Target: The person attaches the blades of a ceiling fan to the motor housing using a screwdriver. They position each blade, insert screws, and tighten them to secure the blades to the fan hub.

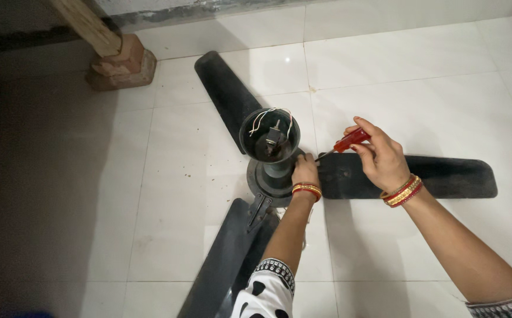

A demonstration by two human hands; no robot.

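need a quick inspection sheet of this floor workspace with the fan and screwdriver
surface: white tiled floor, dark specks and smudges near the fan
job's things: dark ceiling fan lying on the floor, three blades spread, cup-shaped cover facing up; red-handled screwdriver with its tip at the hub beside the right-hand blade
clutter: nothing seen
grippers: left hand rests on the hub by the screwdriver tip; right hand grips the screwdriver handle
cables: thin loose wires stick out of the cover
surroundings: wooden post on bricks near the wall, left side in shadow
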